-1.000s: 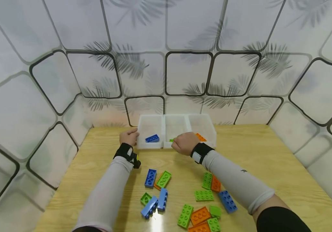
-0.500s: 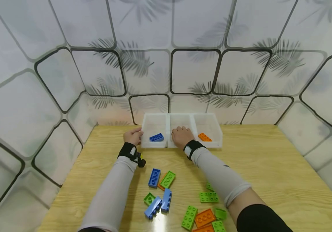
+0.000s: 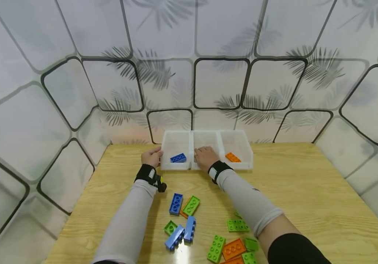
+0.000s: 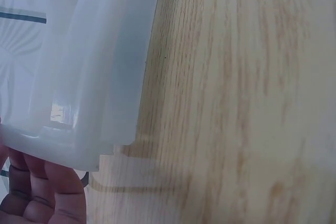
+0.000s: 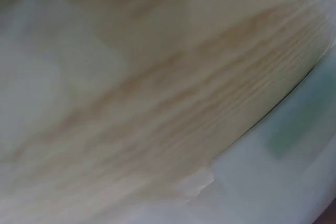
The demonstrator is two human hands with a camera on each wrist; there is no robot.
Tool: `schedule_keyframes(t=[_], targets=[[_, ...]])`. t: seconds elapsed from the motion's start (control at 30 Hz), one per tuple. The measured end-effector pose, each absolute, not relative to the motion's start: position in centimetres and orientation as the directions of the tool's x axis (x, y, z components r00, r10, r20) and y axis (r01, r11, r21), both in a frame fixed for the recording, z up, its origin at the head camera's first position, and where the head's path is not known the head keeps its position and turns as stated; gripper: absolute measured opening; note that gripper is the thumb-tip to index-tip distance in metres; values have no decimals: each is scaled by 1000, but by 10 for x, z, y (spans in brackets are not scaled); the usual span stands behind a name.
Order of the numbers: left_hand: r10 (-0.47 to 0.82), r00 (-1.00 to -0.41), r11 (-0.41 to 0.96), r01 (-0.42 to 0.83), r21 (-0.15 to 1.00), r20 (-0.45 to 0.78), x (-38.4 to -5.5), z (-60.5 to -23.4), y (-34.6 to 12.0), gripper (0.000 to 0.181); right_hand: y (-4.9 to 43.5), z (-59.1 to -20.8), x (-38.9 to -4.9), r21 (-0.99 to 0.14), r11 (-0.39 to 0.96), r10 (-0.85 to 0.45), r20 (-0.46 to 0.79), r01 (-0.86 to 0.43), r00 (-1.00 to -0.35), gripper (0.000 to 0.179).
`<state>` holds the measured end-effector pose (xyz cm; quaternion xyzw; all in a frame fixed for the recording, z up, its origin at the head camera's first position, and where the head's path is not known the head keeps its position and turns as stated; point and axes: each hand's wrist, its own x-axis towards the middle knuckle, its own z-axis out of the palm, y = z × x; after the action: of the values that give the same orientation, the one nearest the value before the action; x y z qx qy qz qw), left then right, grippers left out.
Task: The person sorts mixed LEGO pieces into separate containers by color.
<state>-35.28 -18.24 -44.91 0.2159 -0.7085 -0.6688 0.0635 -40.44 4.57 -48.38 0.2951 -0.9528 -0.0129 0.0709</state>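
A translucent white plastic box (image 3: 175, 166) with three compartments stands at the back of the table. My left hand (image 3: 151, 157) grips its left end; in the left wrist view the fingers (image 4: 63, 182) curl at the rim. My right hand (image 3: 206, 158) reaches into the middle compartment, and its fingertips and anything under them are hidden. A blue toy brick (image 3: 178, 158) lies in the left compartment and an orange toy brick (image 3: 233, 157) in the right one. The right wrist view shows a blurred green patch (image 5: 299, 124) through the box wall.
On the near table lie blue bricks (image 3: 176, 204), green bricks (image 3: 191, 205) and orange bricks (image 3: 234, 249), some touching or overlapping. My right forearm covers part of the right-hand group. A patterned wall covering (image 3: 218, 84) rises behind the wooden table (image 3: 307, 183).
My right hand has moved from the front wall of the middle compartment down inside it, and the green piece seen beside it is out of sight. My left hand stays on the box.
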Motion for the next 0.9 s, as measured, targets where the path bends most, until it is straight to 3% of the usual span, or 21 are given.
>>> schedule_keyframes(t=[0.5, 0.9], targets=[[-384, -905, 41, -215, 976, -183, -356, -447, -179, 34, 84, -450, -380, -28, 780, -621, 94, -626, -778, 52], [-377, -907, 70, -228, 971, -186, -353, -451, -182, 35, 158, -453, -323, -62, 705, -692, 160, -707, -704, 54]])
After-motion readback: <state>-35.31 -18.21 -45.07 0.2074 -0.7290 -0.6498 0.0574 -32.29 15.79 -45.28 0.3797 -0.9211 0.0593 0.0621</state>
